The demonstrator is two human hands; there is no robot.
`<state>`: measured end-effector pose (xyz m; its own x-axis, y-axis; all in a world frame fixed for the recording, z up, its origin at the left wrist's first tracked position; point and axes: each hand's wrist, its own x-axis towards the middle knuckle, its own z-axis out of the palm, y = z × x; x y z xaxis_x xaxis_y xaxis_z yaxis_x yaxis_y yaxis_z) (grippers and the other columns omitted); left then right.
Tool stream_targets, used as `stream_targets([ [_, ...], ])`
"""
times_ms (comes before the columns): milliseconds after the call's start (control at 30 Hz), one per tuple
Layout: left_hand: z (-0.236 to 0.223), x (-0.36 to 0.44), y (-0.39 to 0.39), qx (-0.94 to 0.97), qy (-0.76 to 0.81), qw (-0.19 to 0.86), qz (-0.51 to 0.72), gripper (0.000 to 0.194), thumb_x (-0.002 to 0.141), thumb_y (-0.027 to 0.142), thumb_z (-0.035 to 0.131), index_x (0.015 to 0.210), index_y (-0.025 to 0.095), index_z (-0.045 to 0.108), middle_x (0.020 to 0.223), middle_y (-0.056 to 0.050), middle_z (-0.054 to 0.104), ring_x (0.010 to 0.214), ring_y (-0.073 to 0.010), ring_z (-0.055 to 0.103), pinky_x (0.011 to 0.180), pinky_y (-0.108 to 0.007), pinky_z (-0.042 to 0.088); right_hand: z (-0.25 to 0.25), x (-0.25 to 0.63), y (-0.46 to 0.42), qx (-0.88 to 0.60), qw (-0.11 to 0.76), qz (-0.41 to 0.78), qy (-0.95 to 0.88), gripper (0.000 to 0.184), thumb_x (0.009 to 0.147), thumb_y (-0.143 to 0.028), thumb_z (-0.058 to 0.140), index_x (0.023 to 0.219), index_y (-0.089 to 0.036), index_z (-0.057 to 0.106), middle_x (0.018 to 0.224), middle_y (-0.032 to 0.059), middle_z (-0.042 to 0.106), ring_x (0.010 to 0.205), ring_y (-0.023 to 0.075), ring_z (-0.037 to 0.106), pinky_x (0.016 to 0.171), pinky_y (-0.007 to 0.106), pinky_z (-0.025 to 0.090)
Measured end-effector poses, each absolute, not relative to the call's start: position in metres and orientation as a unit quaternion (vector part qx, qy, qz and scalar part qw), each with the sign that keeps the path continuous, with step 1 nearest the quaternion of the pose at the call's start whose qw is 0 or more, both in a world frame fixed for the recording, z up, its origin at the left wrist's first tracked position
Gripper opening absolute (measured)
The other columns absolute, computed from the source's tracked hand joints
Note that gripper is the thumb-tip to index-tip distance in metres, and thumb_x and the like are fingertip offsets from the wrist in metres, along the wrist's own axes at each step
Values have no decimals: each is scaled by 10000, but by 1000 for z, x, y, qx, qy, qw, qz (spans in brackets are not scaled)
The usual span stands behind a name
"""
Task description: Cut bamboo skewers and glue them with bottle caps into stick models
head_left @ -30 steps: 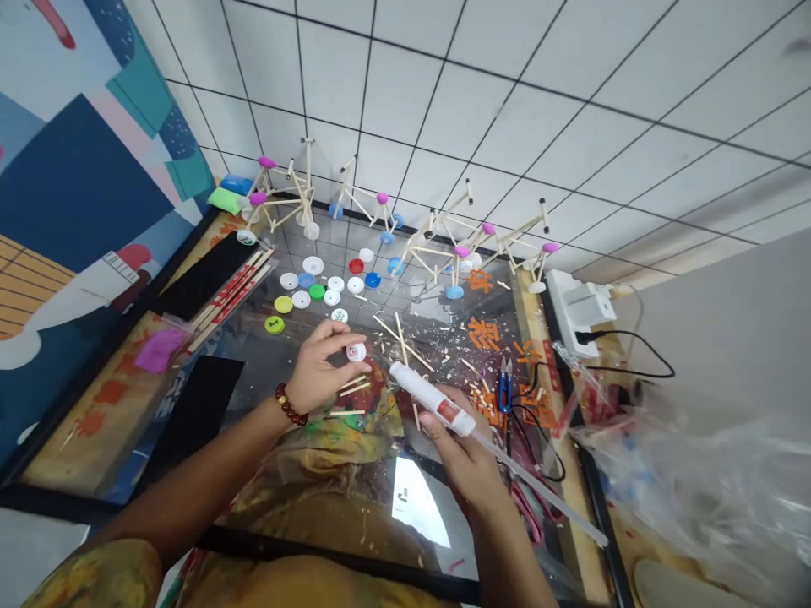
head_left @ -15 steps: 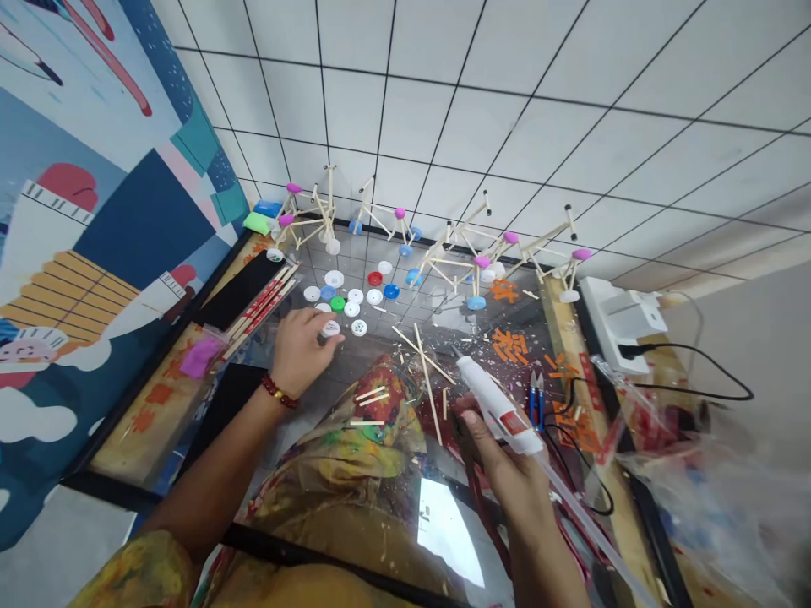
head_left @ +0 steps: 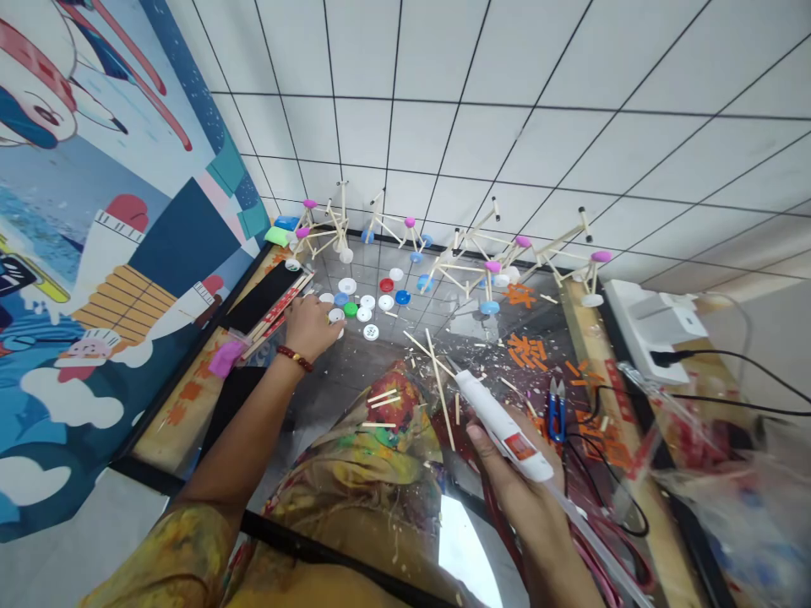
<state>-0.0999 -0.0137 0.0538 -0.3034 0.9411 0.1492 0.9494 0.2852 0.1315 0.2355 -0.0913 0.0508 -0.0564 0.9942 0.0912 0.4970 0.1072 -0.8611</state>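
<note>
My left hand [head_left: 310, 328], with a beaded bracelet on the wrist, reaches over the left part of a group of bottle caps. Its fingers are spread and curved downward; what lies under the palm is hidden. A white cap [head_left: 335, 315] shows beside the fingers, and a green cap [head_left: 351, 310] sits just right of it. In my right hand [head_left: 513, 456] is a white hot glue gun [head_left: 500, 422], its nozzle pointing up and left toward two crossed wooden sticks [head_left: 442, 388]. A long translucent glue stick [head_left: 601, 545] extends from its back.
Several stick figures [head_left: 469, 270] with cap feet and pink tops stand along the tiled wall. Short sticks [head_left: 383, 401] and scraps lie in the middle. Blue snips [head_left: 557, 412], a cable and a power strip [head_left: 655, 329] are on the right. Packaged sticks [head_left: 275, 317] lie left.
My left hand carried a white cap left to the group and has let go of it, moving farther over the caps. The glue gun has shifted right in view as the camera turned left.
</note>
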Motion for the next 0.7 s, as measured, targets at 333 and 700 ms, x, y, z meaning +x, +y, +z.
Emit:
stream_targets([
  [333, 64, -69, -25, -484, -630, -252, -552, 298, 744, 386, 672, 947, 170, 704, 1005, -100, 672, 964, -241, 621, 874, -410, 492, 52, 232, -92, -549, 385, 342, -659, 261, 830, -411, 675, 1021, -233, 685, 988, 57, 716, 884, 241, 669, 802, 360, 514],
  [700, 63, -29, -51, -193, -372, -670, -613, 260, 791, 364, 644, 927, 149, 699, 944, -106, 736, 862, -201, 700, 806, -346, 575, 50, 231, -92, -535, 382, 338, -673, 226, 838, -386, 671, 1017, -247, 675, 986, 41, 705, 853, 228, 666, 766, 345, 515],
])
